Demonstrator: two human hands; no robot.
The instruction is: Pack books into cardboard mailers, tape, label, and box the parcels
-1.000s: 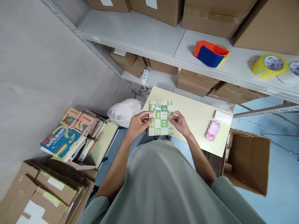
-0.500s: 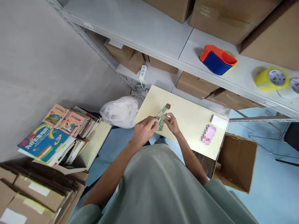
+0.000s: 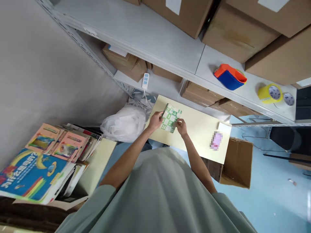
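A thin green-and-white printed box (image 3: 171, 118) is held above the near left part of the pale table (image 3: 194, 129), its checked broad face turned up toward me. My left hand (image 3: 156, 121) is closed on its left edge, thumb and fingers pinching the side. On the lower right edge, my right hand (image 3: 181, 127) grips it between thumb and fingertips. The fingers behind the box are partly hidden.
A pink item (image 3: 216, 141), pixelated, and a white box (image 3: 224, 128) lie on the table's right. An open carton (image 3: 238, 165) stands beside it. Left are a white plastic bag (image 3: 123, 123) and stacked books (image 3: 34, 171). Shelving (image 3: 155, 45) with a tape dispenser (image 3: 230, 77) runs behind.
The box has turned from its narrow side, with a brown end flap showing, to its broad checked face. My hands have moved apart to opposite edges, and the camera view has shifted.
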